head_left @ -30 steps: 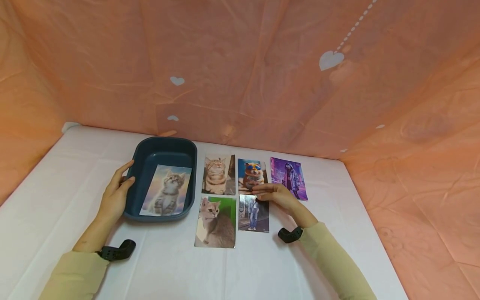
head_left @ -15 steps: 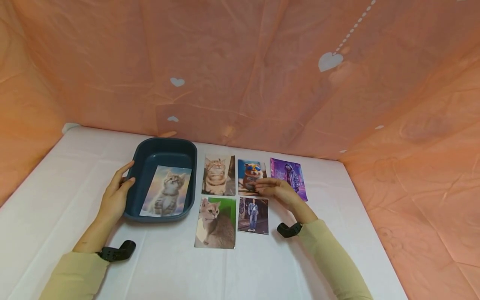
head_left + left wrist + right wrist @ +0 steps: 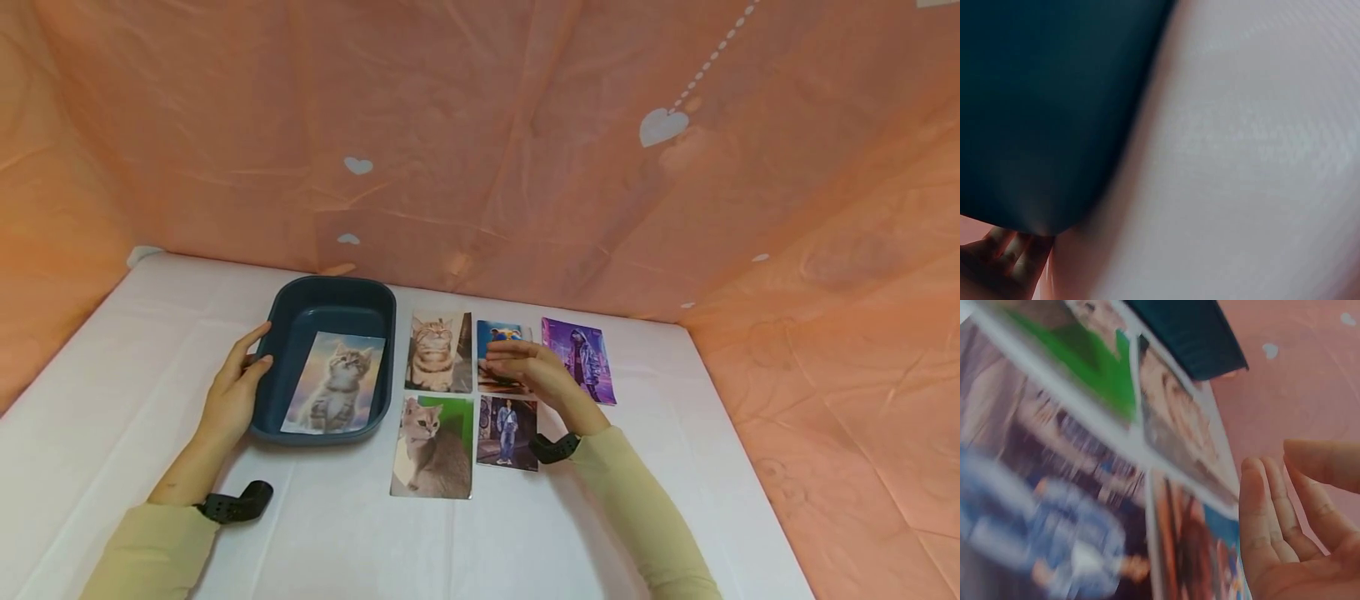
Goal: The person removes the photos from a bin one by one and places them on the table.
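Note:
My left hand [image 3: 231, 387] grips the left rim of a dark blue tray [image 3: 262, 408], thumb at the rim and fingers against its outer side. In the left wrist view the fingers [image 3: 1013, 256] are at the tray's edge. Inside the tray lies a kitten picture card [image 3: 337, 383]. My right hand [image 3: 543, 375] hovers with extended fingers over a card of a small animal in sunglasses [image 3: 498, 333], covering part of it. The right wrist view shows nothing between thumb and fingers. Just below is a card of a person in denim [image 3: 506, 433].
Two cat cards, one tabby [image 3: 433, 354] and one with a green background [image 3: 435, 462], lie between the tray and my right hand. A purple card with a hooded figure [image 3: 581, 358] lies to the right. Orange cloth [image 3: 480, 167] hangs behind the white table [image 3: 360, 533].
My right hand has moved up and slightly left, off the denim-figure card and further over the sunglasses-animal card. The denim card now lies fully uncovered by the fingers. My left hand stays at the tray.

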A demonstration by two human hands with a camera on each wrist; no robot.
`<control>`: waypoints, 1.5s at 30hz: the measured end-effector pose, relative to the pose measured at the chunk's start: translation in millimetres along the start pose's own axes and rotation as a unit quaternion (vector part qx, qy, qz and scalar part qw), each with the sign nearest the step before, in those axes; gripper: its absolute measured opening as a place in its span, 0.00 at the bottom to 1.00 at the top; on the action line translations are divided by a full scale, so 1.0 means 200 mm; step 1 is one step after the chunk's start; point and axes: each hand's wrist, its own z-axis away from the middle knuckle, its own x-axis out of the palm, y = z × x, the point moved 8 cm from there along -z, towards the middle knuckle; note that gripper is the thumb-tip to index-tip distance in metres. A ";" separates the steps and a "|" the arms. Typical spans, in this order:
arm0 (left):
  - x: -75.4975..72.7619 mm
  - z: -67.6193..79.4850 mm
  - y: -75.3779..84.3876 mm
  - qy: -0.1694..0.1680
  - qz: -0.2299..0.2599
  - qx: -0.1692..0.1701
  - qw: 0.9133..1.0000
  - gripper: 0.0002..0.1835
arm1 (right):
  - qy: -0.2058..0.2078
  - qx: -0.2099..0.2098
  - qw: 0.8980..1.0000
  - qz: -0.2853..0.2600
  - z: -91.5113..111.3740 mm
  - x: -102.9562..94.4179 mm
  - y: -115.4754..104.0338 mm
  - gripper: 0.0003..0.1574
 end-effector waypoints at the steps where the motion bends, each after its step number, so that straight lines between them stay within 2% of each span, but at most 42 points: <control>1: 0.00 0.00 0.00 0.001 0.001 -0.001 1.000 0.27 | -0.004 -0.004 1.000 -0.001 -0.01 0.02 -0.01 0.29; 7: 0.00 0.00 0.00 0.002 0.004 -0.003 1.000 0.27 | -0.024 -0.009 1.000 0.002 -0.07 0.14 -0.10 0.30; 15: 0.00 0.00 0.00 0.002 0.007 -0.005 1.000 0.27 | -0.045 -0.022 0.999 -0.020 -0.14 0.30 -0.19 0.26; 25: -0.01 0.00 0.01 0.007 0.005 0.001 1.000 0.27 | -0.067 -0.027 0.997 -0.021 -0.23 0.48 -0.25 0.25; 34: -0.01 0.00 0.00 0.011 0.010 -0.005 1.000 0.26 | -0.114 -0.031 0.993 -0.027 -0.29 0.66 -0.34 0.27; 45: -0.01 0.00 -0.01 0.007 0.014 -0.009 1.000 0.26 | -0.117 -0.037 0.992 0.000 -0.38 0.80 -0.42 0.26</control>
